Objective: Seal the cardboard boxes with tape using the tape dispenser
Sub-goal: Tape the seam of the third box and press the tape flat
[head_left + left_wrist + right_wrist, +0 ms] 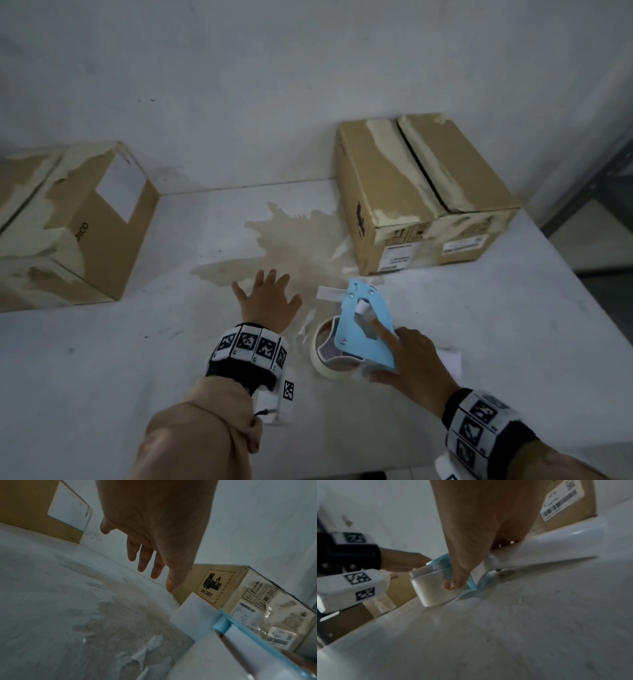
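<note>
A light blue tape dispenser (359, 329) with a pale tape roll (322, 356) lies on the white table (496, 325). My right hand (411, 363) grips its handle end, index finger laid along the blue plate, thumb against the roll (429, 592). A short tape tab (330, 294) sticks out at the dispenser's front. My left hand (267, 298) is spread flat just left of the dispenser and holds nothing. One cardboard box (411, 192) stands behind the dispenser, its top flaps closed with a dark seam between them. A second box (68, 222) sits at the far left.
A brownish stain (284, 246) covers the table between the hands and the right box. A white wall (239, 102) runs behind the boxes. The table ends at the right, with grey shelving (603, 205) beyond. A white paper scrap (450, 359) lies under my right hand.
</note>
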Demonstrator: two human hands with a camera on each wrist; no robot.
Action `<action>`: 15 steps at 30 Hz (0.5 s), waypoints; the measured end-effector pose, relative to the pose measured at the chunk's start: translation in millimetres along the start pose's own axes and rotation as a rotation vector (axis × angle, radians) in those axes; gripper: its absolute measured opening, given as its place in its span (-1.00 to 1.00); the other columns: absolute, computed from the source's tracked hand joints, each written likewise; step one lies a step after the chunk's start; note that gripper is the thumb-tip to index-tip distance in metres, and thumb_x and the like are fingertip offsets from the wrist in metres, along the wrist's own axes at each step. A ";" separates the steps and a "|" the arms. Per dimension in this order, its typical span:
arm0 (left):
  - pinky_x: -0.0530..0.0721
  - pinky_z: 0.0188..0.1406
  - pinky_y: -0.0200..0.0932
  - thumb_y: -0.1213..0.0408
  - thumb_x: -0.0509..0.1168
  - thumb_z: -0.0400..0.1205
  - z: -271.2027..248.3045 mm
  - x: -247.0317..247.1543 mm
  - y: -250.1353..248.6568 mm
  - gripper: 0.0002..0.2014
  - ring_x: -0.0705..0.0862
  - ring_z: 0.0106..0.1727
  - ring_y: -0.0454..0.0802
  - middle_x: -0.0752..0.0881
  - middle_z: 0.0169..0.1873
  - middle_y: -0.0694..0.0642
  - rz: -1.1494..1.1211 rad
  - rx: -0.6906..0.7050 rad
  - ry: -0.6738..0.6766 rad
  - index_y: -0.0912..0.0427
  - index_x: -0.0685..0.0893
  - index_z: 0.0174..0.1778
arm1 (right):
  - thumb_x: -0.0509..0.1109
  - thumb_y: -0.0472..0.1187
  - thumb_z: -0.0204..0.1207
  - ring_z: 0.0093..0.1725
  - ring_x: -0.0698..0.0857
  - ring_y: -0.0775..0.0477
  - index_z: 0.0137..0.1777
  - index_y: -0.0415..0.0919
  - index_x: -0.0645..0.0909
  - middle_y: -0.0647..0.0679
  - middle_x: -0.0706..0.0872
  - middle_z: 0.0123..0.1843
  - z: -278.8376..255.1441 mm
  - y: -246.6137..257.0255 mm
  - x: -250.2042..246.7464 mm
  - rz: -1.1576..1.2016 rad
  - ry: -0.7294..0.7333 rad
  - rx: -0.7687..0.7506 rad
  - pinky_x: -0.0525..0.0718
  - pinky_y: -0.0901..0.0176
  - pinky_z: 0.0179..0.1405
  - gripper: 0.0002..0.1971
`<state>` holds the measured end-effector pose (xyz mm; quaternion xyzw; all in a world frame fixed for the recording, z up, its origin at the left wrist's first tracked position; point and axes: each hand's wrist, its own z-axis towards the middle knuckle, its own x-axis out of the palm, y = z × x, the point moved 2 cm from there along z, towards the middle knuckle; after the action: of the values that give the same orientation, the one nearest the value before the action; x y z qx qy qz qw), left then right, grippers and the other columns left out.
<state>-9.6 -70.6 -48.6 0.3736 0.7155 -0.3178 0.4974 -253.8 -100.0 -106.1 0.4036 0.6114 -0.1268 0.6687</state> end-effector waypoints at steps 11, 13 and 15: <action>-0.11 0.56 0.29 -0.13 -0.04 0.69 -0.9 -19.3 1.1 -0.47 0.13 0.63 -0.04 0.19 0.62 -0.02 -0.125 -0.107 -0.138 -0.05 0.24 0.57 | 0.15 0.36 0.46 -0.05 0.72 -0.07 0.52 0.00 0.22 0.05 0.63 0.11 -4.0 0.8 -70.6 0.184 -0.144 -0.077 0.66 0.14 -0.17 -0.30; -0.10 0.57 0.28 -0.13 -0.06 0.69 2.4 -26.0 -1.4 -0.47 0.15 0.63 -0.03 0.21 0.61 0.00 -0.151 -0.099 -0.159 -0.04 0.25 0.57 | 0.25 0.30 0.43 -0.06 0.72 0.11 0.50 0.01 0.22 0.18 0.62 0.08 -1.2 1.2 -93.6 0.397 -0.088 -0.014 0.66 0.24 -0.12 -0.30; -0.08 0.58 0.27 -0.12 -0.07 0.69 6.1 -32.7 -6.5 -0.47 0.16 0.63 -0.02 0.21 0.61 0.00 -0.163 -0.089 -0.171 -0.03 0.25 0.58 | 0.24 0.30 0.39 -0.25 0.71 0.25 0.38 0.00 0.33 0.17 0.68 -0.11 5.0 -1.5 -116.3 0.642 -0.158 0.003 0.65 0.37 -0.31 -0.38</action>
<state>-4.8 -86.1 -18.9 0.2633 0.7120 -0.3557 0.5451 -276.9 -142.2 -0.1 0.5656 0.3991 0.0587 0.7193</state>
